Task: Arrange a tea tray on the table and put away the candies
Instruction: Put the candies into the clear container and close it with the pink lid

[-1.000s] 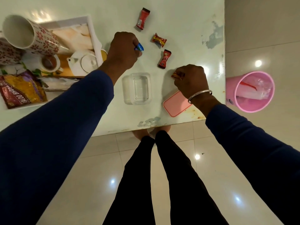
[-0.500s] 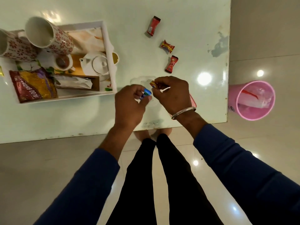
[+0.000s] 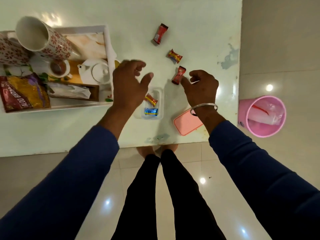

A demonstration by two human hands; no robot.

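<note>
Head view —
Table [image 3: 190, 18]: pale glossy top, worn patches near right edge; tiled floor below.
Tray [image 3: 108, 42]: white, on table's left part; holds two floral mugs, white teapot [image 3: 94, 72], small cup, snack packet [image 3: 22, 94], wooden box with sachets.
Clear box [image 3: 160, 103]: lidless, near front edge, between the hands; holds red-orange candy [image 3: 151, 99] and blue candy [image 3: 151, 111].
Pink lid [image 3: 186, 122]: flat on table, just right of clear box, partly under right wrist.
Loose candies: dark red one [image 3: 160, 33] farthest, red-yellow one [image 3: 175, 56] in the middle, red one [image 3: 179, 75] nearest.
Left hand [image 3: 129, 84]: above clear box, fingers spread and relaxed, holding nothing, motion-blurred.
Right hand [image 3: 201, 87]: bangle on wrist, fingers curled, fingertip at nearest red candy; actual pinch unclear.
Pink bin [image 3: 262, 116]: on floor, right of table, plastic inside.
</note>
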